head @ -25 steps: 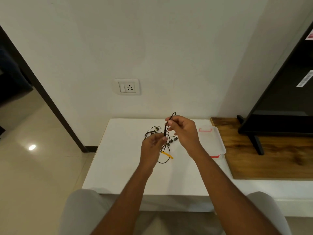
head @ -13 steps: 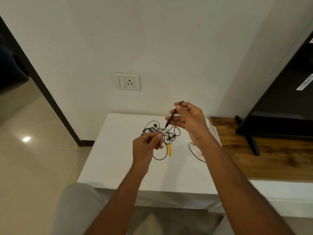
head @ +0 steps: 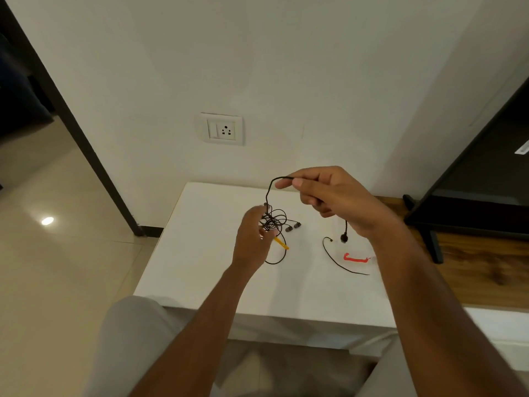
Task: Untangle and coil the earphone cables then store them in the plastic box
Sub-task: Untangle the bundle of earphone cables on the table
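A tangle of black earphone cables (head: 275, 220) hangs just above the white table (head: 200, 253). My left hand (head: 253, 239) pinches the knot from the left. My right hand (head: 333, 197) is raised higher and pinches one black strand, which arcs down into the knot. Another end with an earbud (head: 344, 237) dangles below my right palm. Two earbuds (head: 292, 227) stick out of the tangle, and a yellow piece (head: 282, 243) hangs under it. The clear plastic box, seen by its red latch (head: 355, 258), sits on the table mostly behind my right wrist.
A loose black cable loop (head: 336, 260) lies on the table by the box. A wall socket (head: 221, 129) is on the wall behind. A TV (head: 481, 179) on a wooden stand (head: 472, 267) is at the right. My knees sit under the table's near edge.
My right hand has lifted higher and further right, drawing a strand out of the tangle. My left hand has stayed on the knot. An earbud end now dangles under my right hand.
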{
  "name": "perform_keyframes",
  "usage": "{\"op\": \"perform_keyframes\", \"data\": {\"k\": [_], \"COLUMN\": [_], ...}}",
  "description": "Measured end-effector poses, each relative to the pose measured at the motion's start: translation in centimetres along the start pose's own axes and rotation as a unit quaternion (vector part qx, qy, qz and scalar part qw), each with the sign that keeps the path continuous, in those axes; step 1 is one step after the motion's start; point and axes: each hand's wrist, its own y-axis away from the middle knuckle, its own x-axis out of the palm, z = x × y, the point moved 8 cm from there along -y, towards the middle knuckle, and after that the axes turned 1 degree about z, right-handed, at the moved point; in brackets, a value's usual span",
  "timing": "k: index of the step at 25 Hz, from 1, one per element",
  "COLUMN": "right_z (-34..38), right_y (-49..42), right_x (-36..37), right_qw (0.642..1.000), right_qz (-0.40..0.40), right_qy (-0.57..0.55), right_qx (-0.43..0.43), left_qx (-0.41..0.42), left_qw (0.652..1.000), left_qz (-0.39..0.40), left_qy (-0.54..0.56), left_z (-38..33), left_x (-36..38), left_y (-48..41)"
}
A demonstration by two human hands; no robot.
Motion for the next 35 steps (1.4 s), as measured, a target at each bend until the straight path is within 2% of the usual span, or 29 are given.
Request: {"op": "perform_keyframes", "data": {"k": [2,5,9,12,14,17,18,20,22,24,25,28,30,32,35], "right_z": [1.1,1.5,1.1,1.6,1.0,-2.1,-3.6,-6.8,-9.4,-11.9,-13.0,-15.5,-15.8,-15.2,-15.5], "right_y": [0.1,-0.4,-1.5,-3.6,-5.6,-8.0,-8.3,-7.6,-6.3,-6.0,-6.1,-5.3,-3.0,-1.0,-0.1], "right_x": [-0.2,-1.9,-3.3,-2.7,-2.2,-0.9,-0.4,1.1,2.8,3.2,2.8,0.9,1.2,2.3,4.2], "right_qw": [1.000,0.990,0.921,0.868,0.831,0.794,0.799,0.845,0.896,0.933,0.952,0.989,0.983,0.973,0.975], "right_qz": [-0.004,-0.074,-0.167,-0.153,-0.094,0.067,0.131,0.253,0.309,0.262,0.202,-0.054,-0.173,-0.222,-0.213], "right_qy": [0.012,0.117,0.352,0.472,0.548,0.604,0.586,0.467,0.306,0.225,0.209,0.111,0.003,-0.038,-0.023], "right_qx": [-0.019,-0.033,-0.017,-0.015,-0.004,0.017,0.028,0.059,0.096,0.102,0.093,0.078,0.068,0.050,0.056], "left_qx": [0.003,0.026,0.072,0.139,0.175,0.185,0.165,0.116,0.089,0.082,0.076,0.049,0.034,0.030,0.041], "left_qw": [0.997,0.998,0.996,0.984,0.979,0.982,0.985,0.986,0.981,0.976,0.974,0.969,0.967,0.967,0.970], "left_qz": [0.023,0.006,0.007,0.021,0.013,-0.034,-0.046,-0.065,-0.080,-0.085,-0.082,-0.072,-0.071,-0.077,-0.083], "left_qy": [-0.070,-0.057,-0.048,-0.107,-0.100,-0.021,0.021,0.104,0.155,0.184,0.197,0.230,0.242,0.243,0.224], "left_z": [0.9,1.1,-0.3,-2.3,-3.5,-4.6,-4.6,-4.4,-4.0,-3.9,-3.9,-3.7,-3.7,-3.8,-4.4], "left_x": [0.7,0.2,-0.8,-1.0,-1.2,-2.2,-2.5,-3.0,-3.1,-3.0,-2.9,-2.8,-2.8,-2.9,-3.3], "left_y": [-0.3,0.2,0.8,1.3,1.7,2.1,2.2,2.1,2.0,1.9,1.8,1.8,1.8,1.7,1.8]}}
